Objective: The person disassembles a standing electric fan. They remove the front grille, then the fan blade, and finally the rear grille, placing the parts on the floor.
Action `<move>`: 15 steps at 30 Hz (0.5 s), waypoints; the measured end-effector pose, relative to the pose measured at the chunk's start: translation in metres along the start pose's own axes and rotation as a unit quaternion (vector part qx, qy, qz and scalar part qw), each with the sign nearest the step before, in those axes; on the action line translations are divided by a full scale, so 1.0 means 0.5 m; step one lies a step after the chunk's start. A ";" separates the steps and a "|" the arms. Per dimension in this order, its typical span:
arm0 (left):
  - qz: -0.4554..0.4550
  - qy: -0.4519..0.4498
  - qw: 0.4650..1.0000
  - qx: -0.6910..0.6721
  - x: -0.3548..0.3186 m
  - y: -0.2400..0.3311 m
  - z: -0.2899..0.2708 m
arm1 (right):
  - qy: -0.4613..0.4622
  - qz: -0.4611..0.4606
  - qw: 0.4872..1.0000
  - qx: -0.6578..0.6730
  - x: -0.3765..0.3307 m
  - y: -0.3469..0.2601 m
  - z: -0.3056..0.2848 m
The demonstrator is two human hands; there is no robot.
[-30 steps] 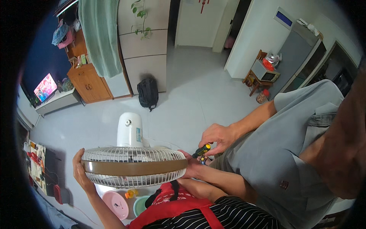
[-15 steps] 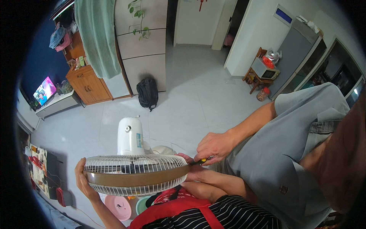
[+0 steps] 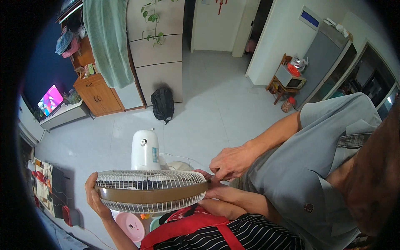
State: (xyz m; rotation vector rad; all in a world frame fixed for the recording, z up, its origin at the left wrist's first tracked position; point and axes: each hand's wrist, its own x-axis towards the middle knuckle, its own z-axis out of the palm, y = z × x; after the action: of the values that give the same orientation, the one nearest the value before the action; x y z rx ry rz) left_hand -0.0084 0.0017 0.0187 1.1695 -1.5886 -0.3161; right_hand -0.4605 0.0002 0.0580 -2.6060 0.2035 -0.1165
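Observation:
A white electric fan (image 3: 146,156) is held between me and another person, its round wire guard edged by a brown band (image 3: 150,196). My left hand (image 3: 95,196) is closed round the left side of the guard. From the striped sleeve my right forearm (image 3: 221,209) reaches behind the guard, which hides my right hand. At the guard's right edge, the other person's upper hand (image 3: 231,162) works with bent fingers, covering most of a thin dark tool. A second hand (image 3: 214,189), seemingly theirs too, supports the rim just below.
A black backpack (image 3: 163,104) leans against the pale cabinet. Pink (image 3: 130,225) and green (image 3: 155,224) basins stand on the floor beneath the fan. To the left is a low table (image 3: 43,183) with cords. A microwave (image 3: 289,79) sits on a wooden chair at the right.
The other person's upper hand has shifted left and turned over the tool, so its yellow-and-black handle no longer shows. The fan sits slightly farther right in the picture; my left hand keeps its grip.

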 end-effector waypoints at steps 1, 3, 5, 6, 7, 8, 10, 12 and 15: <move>0.002 -0.001 1.000 0.002 0.000 0.000 0.000 | -0.003 0.011 1.000 0.003 -0.001 0.000 0.002; -0.009 0.005 1.000 -0.016 -0.003 -0.006 -0.001 | -0.010 0.035 0.999 0.011 -0.004 0.001 0.009; -0.013 0.009 1.000 -0.024 -0.008 -0.007 0.002 | -0.018 0.060 0.998 0.021 -0.009 0.001 0.019; -0.010 0.009 1.000 -0.023 -0.008 -0.006 0.003 | -0.022 0.072 0.997 0.026 -0.008 0.001 0.023; -0.007 0.009 1.000 -0.022 -0.008 -0.006 0.003 | -0.010 0.071 0.997 0.014 -0.008 -0.001 0.028; -0.008 0.008 1.000 -0.020 -0.008 -0.006 0.003 | 0.002 0.071 0.997 0.002 -0.008 -0.003 0.033; -0.008 0.007 1.000 -0.015 -0.007 -0.004 0.002 | 0.022 0.071 0.997 -0.012 -0.007 -0.002 0.041; -0.011 0.008 1.000 -0.014 -0.008 -0.004 0.002 | 0.035 0.074 0.996 -0.015 -0.005 0.001 0.048; -0.010 0.006 1.000 -0.007 -0.009 -0.006 0.001 | 0.041 0.068 0.995 -0.062 -0.002 0.037 0.087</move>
State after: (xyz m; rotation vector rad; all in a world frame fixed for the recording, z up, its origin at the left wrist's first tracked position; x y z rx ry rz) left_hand -0.0075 0.0035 0.0136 1.1750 -1.5629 -0.3330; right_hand -0.4587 0.0060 0.0111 -2.7038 0.4293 -0.1677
